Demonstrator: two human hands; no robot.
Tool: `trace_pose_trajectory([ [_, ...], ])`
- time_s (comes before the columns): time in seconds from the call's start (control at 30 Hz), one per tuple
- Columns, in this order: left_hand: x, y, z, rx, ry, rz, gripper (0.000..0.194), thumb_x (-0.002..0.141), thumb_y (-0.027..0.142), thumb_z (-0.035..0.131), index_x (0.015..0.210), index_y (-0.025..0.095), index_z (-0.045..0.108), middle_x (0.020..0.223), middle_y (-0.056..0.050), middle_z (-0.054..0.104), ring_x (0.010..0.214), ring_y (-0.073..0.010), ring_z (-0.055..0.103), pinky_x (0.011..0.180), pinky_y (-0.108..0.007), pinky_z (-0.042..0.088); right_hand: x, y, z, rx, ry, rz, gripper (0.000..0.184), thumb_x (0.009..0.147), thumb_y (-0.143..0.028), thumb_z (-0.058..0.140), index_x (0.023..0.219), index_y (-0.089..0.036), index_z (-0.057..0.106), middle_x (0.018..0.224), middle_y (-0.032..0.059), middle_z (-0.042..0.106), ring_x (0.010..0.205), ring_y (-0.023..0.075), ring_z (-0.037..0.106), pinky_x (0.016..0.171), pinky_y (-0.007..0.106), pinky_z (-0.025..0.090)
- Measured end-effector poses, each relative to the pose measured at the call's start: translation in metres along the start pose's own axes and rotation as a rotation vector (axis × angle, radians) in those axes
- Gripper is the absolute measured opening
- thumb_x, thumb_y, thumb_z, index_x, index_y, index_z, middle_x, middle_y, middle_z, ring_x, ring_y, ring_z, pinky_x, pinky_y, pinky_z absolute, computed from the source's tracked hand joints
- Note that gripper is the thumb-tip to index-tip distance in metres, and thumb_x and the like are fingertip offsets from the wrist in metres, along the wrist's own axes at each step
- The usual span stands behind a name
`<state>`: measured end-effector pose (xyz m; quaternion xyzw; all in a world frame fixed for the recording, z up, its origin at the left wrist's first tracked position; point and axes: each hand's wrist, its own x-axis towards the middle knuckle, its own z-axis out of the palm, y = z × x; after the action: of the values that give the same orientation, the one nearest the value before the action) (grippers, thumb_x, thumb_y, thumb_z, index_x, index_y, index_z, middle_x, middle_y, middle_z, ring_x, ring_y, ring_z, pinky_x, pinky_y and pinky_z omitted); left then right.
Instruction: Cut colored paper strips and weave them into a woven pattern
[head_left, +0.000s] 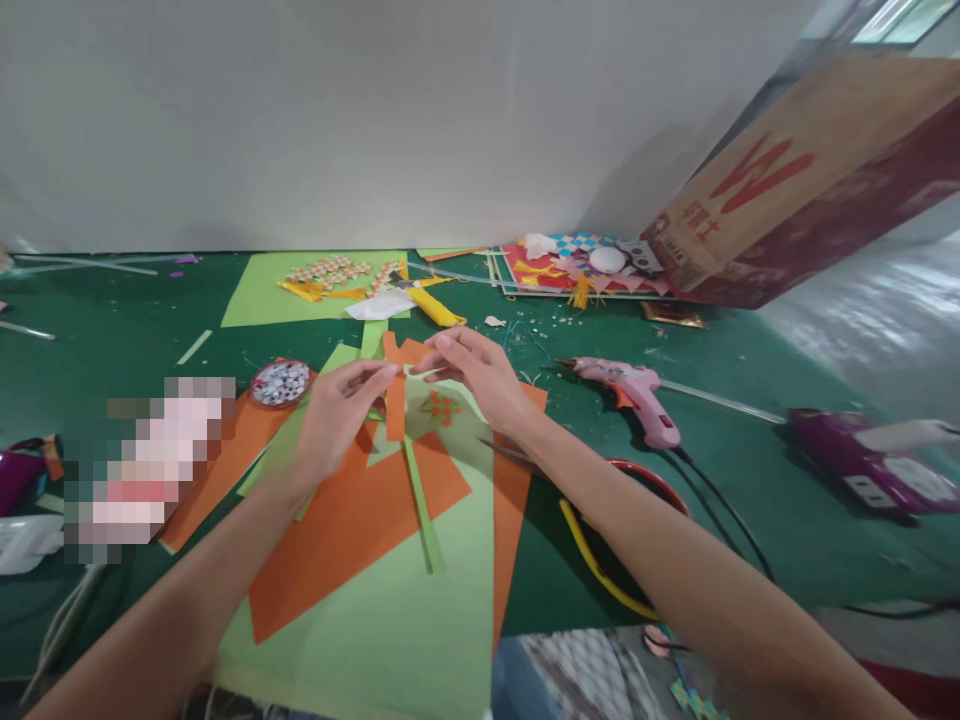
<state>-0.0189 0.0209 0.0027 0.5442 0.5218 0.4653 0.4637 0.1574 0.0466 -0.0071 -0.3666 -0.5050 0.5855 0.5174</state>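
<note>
My left hand [341, 410] pinches an orange paper strip [395, 410] upright between thumb and fingertips. My right hand [480, 375] is beside the strip, its fingers bent and partly apart, with nothing plainly held. Below the strip a narrow green paper strip [424, 510] slants down over the sheets. Under both hands lie orange paper [360, 530] and a light green sheet [442, 640]. A small woven orange-and-green piece [441, 408] rests on the green paper near my right hand. Scissors with a yellow-and-red handle [592, 560] are partly hidden under my right forearm.
To the right lie a pink glue gun [637, 395] with its cord and a purple power strip [870, 460]. A round container of googly eyes [281, 383] stands left. Yellow-handled pliers [435, 305], woven pieces [330, 272] and a paper bag [810, 190] are at the back.
</note>
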Motion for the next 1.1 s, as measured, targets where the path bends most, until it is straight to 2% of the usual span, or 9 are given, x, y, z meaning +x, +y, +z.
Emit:
trace_pose_trajectory([
  [0.07,-0.001,0.001,0.0,0.002,-0.002,0.048,0.025,0.073,0.042,0.071,0.078,0.017,0.07,0.083,-0.004,0.072,0.075,-0.0161,0.064,0.071,-0.027,0.051,0.001,-0.001,-0.001,-0.046,0.031,0.09,0.044,0.068,-0.061,0.069,0.071,-0.018,0.06,0.063,0.0004,0.063,0.058,0.0116,0.061,0.052,0.023,0.046],
  [0.2,-0.004,0.006,0.001,-0.006,-0.113,0.106,0.024,0.071,0.037,0.074,0.084,0.018,0.068,0.08,-0.003,0.072,0.067,-0.0157,0.068,0.072,-0.029,0.053,0.0,-0.002,-0.001,-0.143,-0.149,0.303,0.048,0.072,-0.064,0.064,0.064,-0.016,0.06,0.057,0.0011,0.06,0.045,0.0094,0.053,0.04,0.022,0.033],
  [0.27,-0.005,0.008,0.001,0.008,-0.164,0.084,0.03,0.071,0.037,0.074,0.093,0.019,0.066,0.078,-0.001,0.071,0.063,-0.0157,0.068,0.069,-0.029,0.053,-0.002,-0.003,-0.001,-0.177,-0.204,0.267,0.045,0.07,-0.059,0.067,0.059,-0.016,0.058,0.052,-0.0012,0.057,0.043,0.0073,0.048,0.041,0.022,0.031],
  [0.4,-0.007,0.011,0.003,0.04,-0.205,-0.004,0.043,0.072,0.039,0.073,0.108,0.022,0.057,0.072,0.003,0.067,0.063,-0.0171,0.07,0.061,-0.027,0.051,-0.002,-0.004,-0.003,-0.17,-0.152,0.188,0.042,0.066,-0.051,0.073,0.053,-0.016,0.054,0.046,-0.006,0.046,0.04,0.004,0.037,0.041,0.022,0.024],
  [0.53,-0.008,0.014,0.004,0.069,-0.222,-0.021,0.046,0.073,0.038,0.07,0.113,0.022,0.054,0.069,0.006,0.062,0.061,-0.0159,0.068,0.056,-0.024,0.045,0.0,-0.004,-0.005,-0.103,-0.101,0.164,0.041,0.065,-0.048,0.074,0.052,-0.017,0.051,0.046,-0.0068,0.044,0.041,0.0039,0.036,0.041,0.023,0.021],
  [0.7,-0.009,0.016,0.004,0.127,-0.257,-0.046,0.048,0.074,0.036,0.067,0.118,0.022,0.052,0.063,0.007,0.057,0.052,-0.0116,0.059,0.051,-0.023,0.04,-0.002,-0.005,-0.002,-0.109,-0.135,0.185,0.035,0.064,-0.045,0.076,0.057,-0.017,0.056,0.043,-0.0068,0.046,0.039,0.0043,0.035,0.041,0.024,0.021],
  [0.83,-0.01,0.015,0.003,0.105,-0.379,-0.058,0.054,0.078,0.034,0.064,0.127,0.023,0.046,0.062,0.007,0.058,0.056,-0.0135,0.062,0.058,-0.025,0.043,0.0,-0.006,-0.003,-0.059,-0.052,0.207,0.03,0.065,-0.044,0.075,0.07,-0.015,0.068,0.044,-0.0064,0.047,0.04,0.005,0.036,0.041,0.024,0.021],
  [0.93,-0.011,0.016,0.003,0.074,-0.403,-0.067,0.055,0.078,0.033,0.064,0.129,0.021,0.046,0.062,0.007,0.057,0.06,-0.0149,0.064,0.062,-0.027,0.045,0.003,-0.006,-0.008,0.029,0.021,0.19,0.029,0.067,-0.042,0.074,0.078,-0.015,0.073,0.045,-0.0068,0.046,0.04,0.0044,0.036,0.041,0.023,0.02],
  [1.1,-0.01,0.017,0.002,0.117,-0.437,-0.126,0.047,0.075,0.033,0.066,0.119,0.019,0.057,0.064,0.005,0.059,0.06,-0.0159,0.064,0.063,-0.028,0.046,0.005,-0.006,-0.013,0.094,0.092,0.161,0.028,0.066,-0.04,0.075,0.08,-0.016,0.073,0.046,-0.0065,0.047,0.04,0.0038,0.037,0.04,0.023,0.017],
])
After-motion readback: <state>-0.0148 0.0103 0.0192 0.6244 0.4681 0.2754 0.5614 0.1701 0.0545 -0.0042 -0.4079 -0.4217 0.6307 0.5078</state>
